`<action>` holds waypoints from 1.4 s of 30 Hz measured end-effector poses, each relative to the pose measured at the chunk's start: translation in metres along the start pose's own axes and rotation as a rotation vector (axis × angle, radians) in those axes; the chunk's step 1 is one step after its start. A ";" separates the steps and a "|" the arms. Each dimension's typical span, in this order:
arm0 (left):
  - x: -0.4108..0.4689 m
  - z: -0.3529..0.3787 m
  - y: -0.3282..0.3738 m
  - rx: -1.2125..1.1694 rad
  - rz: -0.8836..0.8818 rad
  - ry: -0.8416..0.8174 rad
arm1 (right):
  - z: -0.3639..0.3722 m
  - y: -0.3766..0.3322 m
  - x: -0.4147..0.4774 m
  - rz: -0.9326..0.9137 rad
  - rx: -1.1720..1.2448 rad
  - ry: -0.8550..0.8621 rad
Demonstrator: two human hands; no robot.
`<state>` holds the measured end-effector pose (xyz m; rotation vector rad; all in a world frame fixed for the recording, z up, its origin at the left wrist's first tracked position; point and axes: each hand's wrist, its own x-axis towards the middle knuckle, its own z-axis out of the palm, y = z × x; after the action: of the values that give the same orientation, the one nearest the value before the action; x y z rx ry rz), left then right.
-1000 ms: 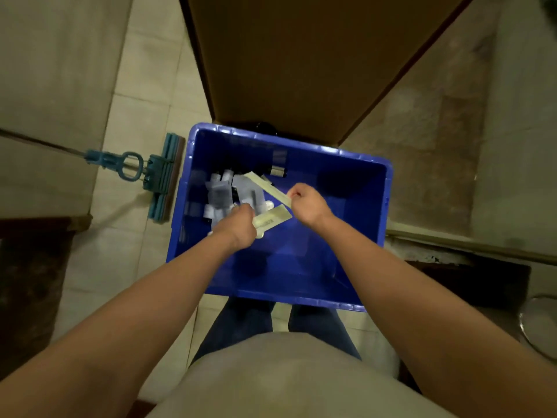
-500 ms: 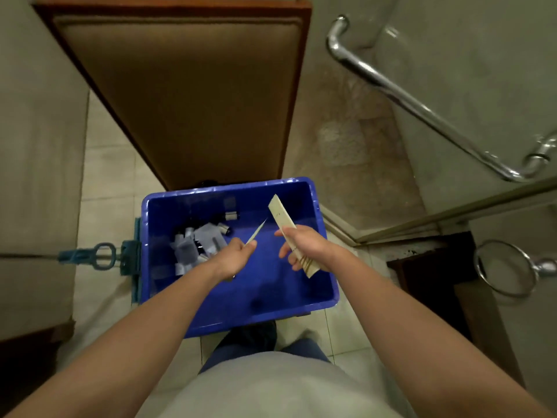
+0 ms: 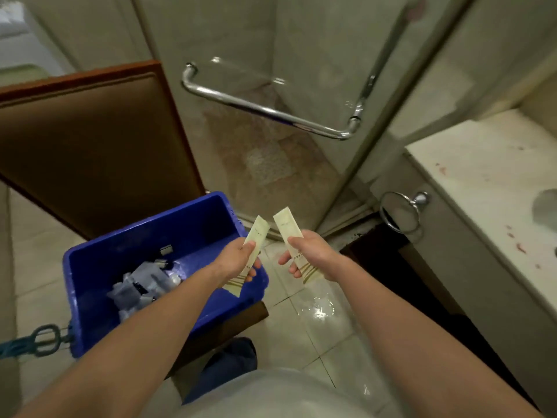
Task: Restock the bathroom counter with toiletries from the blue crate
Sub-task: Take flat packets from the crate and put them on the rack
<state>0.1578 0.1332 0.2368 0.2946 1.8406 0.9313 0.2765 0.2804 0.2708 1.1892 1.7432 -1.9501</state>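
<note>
The left hand (image 3: 241, 262) curls its fingers round the lower half of a flat cream sachet (image 3: 259, 232), thumb pressed on its face. The upper end stands free and tilts away from the person, and the gold-striped lower end projects below the palm. The right hand (image 3: 312, 254) grips a second sachet (image 3: 285, 222) of the same kind in the same way. The two packets are fanned upward side by side without touching, probably so that each printed face can be read and each set down singly; a light pinch suits such thin, limp packets. The left hand hangs over the right rim of the blue crate (image 3: 90, 254), the right hand over the glossy floor tiles (image 3: 319, 324) between crate and vanity. Inside the crate, toward its left wall, lies a heap of grey-wrapped toiletries (image 3: 141, 285) not yet unloaded; what each one is cannot be told. The crate stands low, beside a brown door panel (image 3: 96, 146). The counter (image 3: 482, 170), pale marble, runs along the right of the view, and both sachets are well apart from its front edge and below its level. A basin (image 3: 545, 206) is set into it. A chrome towel ring (image 3: 399, 214) hangs below the front edge near the counter's left corner. Judged stage: two items picked, the carry to the counter yet to come
</note>
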 end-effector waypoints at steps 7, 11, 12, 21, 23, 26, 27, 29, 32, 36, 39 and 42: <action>-0.025 0.106 0.070 -0.032 0.104 -0.061 | -0.077 0.030 -0.080 -0.051 0.100 0.277; -0.035 0.165 0.111 0.124 0.209 -0.057 | -0.119 0.041 -0.124 -0.075 0.126 0.441; -0.038 0.178 0.119 0.157 0.237 -0.059 | -0.129 0.045 -0.134 -0.084 0.141 0.473; -0.080 0.278 0.171 0.169 0.456 -0.221 | -0.197 0.088 -0.213 -0.326 0.154 0.806; -0.087 0.299 0.179 0.148 0.475 -0.267 | -0.206 0.098 -0.226 -0.354 0.165 0.867; -0.100 0.329 0.188 0.134 0.484 -0.324 | -0.217 0.112 -0.246 -0.368 0.148 0.919; -0.103 0.338 0.190 0.135 0.486 -0.336 | -0.222 0.116 -0.252 -0.363 0.138 0.932; -0.108 0.357 0.195 0.134 0.485 -0.360 | -0.233 0.124 -0.265 -0.344 0.128 0.954; -0.114 0.382 0.200 0.173 0.506 -0.383 | -0.249 0.136 -0.284 -0.321 0.093 0.976; -0.130 0.413 0.207 0.257 0.586 -0.420 | -0.265 0.155 -0.313 -0.320 0.081 0.921; -0.139 0.437 0.211 0.312 0.682 -0.460 | -0.281 0.168 -0.336 -0.324 0.085 0.923; -0.143 0.463 0.219 0.364 0.797 -0.462 | -0.301 0.178 -0.357 -0.292 0.068 0.966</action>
<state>0.5793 0.4133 0.3997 1.4202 1.4376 0.9230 0.7381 0.4025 0.4186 2.2592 2.3849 -1.6709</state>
